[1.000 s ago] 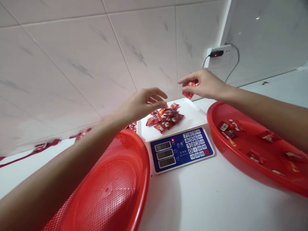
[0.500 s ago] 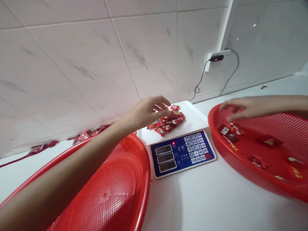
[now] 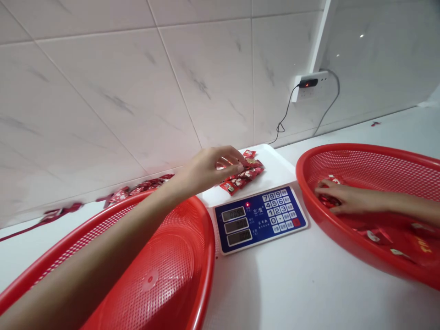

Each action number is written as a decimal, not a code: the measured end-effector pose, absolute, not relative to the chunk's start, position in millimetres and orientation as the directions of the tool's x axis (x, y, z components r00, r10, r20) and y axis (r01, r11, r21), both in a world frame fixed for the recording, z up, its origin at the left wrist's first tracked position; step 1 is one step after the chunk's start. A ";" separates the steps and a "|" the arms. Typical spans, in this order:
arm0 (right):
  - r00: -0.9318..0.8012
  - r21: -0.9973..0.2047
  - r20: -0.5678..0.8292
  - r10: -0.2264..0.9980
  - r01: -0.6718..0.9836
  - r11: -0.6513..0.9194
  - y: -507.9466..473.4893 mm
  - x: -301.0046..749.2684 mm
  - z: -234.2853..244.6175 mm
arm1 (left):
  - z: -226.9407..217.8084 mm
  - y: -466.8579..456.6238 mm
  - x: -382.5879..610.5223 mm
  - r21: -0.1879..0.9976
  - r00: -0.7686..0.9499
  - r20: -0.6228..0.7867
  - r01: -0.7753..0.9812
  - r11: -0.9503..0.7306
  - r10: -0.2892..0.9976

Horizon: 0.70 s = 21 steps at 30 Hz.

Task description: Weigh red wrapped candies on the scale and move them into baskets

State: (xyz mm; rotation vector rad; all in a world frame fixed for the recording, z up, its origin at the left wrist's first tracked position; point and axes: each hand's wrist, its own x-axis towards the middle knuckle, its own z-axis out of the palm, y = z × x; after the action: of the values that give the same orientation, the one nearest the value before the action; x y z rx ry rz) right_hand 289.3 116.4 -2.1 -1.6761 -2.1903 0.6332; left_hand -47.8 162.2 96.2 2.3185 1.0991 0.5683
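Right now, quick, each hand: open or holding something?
Left hand: half-curled over packets on the scale; grip unclear.
Right hand: curled over packets in the right basket; grip unclear.

Small red packets [image 3: 240, 179] lie in a loose, overlapping heap on the white pan [image 3: 278, 168] of the scale, at the center of the frame; the left hand [image 3: 213, 170] partly hides them. They are glossy, with pale and darker printed patterns, and a small one lies flat at the heap's far edge. The scale's blue panel [image 3: 260, 220] slopes toward the viewer, with white keys, a lit red light and three gray readouts. At right, more red packets [image 3: 377, 235] lie scattered over the floor of a red mesh-sided basket [image 3: 343, 147], some partly under the right hand [image 3: 347, 198].
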 end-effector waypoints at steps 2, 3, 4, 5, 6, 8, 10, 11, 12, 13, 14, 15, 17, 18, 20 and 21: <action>-0.367 -0.515 -0.139 0.920 0.820 0.250 118.8 295.5 11.1 | 96.1 160.7 -49.3 0.620 0.586 0.179 0.556 -0.554 0.790; -0.380 -0.500 -0.160 0.911 0.827 0.257 120.9 296.7 21.4 | 97.5 159.5 -49.5 0.623 0.577 0.195 0.552 -0.554 0.794; -0.353 -0.492 -0.137 0.925 0.835 0.246 123.6 296.1 33.9 | 99.8 157.9 -49.4 0.625 0.562 0.210 0.552 -0.552 0.800; -0.313 -0.495 -0.093 0.945 0.839 0.229 126.9 293.3 48.3 | 102.8 156.1 -49.1 0.625 0.544 0.229 0.553 -0.551 0.807; -0.265 -0.510 -0.028 0.964 0.833 0.214 130.8 287.9 63.3 | 106.1 154.2 -48.6 0.627 0.522 0.251 0.554 -0.548 0.815; -0.216 -0.580 0.137 0.967 0.774 0.255 140.3 269.3 90.4 | 111.9 151.1 -47.0 0.634 0.467 0.301 0.554 -0.540 0.831; -0.245 -0.665 0.253 0.936 0.658 0.352 152.0 242.5 106.0 | 114.7 150.4 -44.9 0.638 0.420 0.332 0.560 -0.529 0.845; -0.280 -0.700 0.268 0.922 0.601 0.386 158.6 227.7 108.2 | 114.7 151.0 -43.8 0.638 0.407 0.332 0.568 -0.521 0.851; -0.317 -0.719 0.264 0.911 0.564 0.405 165.5 213.1 107.0 | 114.1 152.0 -42.9 0.637 0.406 0.320 0.576 -0.512 0.856; -0.343 -0.719 0.251 0.905 0.560 0.412 172.4 199.9 103.2 | 113.0 153.2 -42.2 0.637 0.413 0.303 0.582 -0.505 0.859; -0.355 -0.703 0.240 0.903 0.578 0.414 178.9 188.6 98.1 | 111.9 154.2 -41.8 0.640 0.423 0.285 0.584 -0.499 0.860; -0.353 -0.681 0.242 0.904 0.602 0.417 184.6 179.8 92.7 | 111.0 154.9 -41.7 0.645 0.432 0.270 0.581 -0.495 0.860; -0.324 -0.665 0.274 0.906 0.616 0.421 192.2 170.2 84.8 | 110.7 154.4 -42.8 0.654 0.445 0.269 0.566 -0.502 0.854; -0.299 -0.680 0.297 0.907 0.600 0.421 193.7 169.0 83.4 | 111.3 153.4 -43.7 0.651 0.446 0.278 0.563 -0.508 0.851; -0.249 -0.720 0.346 0.904 0.548 0.427 192.6 171.1 85.7 | 113.5 150.4 -45.8 0.639 0.440 0.305 0.563 -0.524 0.845; -0.228 -0.730 0.370 0.900 0.528 0.434 190.7 173.5 88.5 | 114.7 148.8 -46.9 0.635 0.435 0.318 0.562 -0.530 0.842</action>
State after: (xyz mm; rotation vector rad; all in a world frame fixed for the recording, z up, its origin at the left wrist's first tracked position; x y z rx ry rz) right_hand 173.5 190.7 88.5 -1.2093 -1.8939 0.5941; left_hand -46.9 148.8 114.7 2.2546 1.1862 0.8623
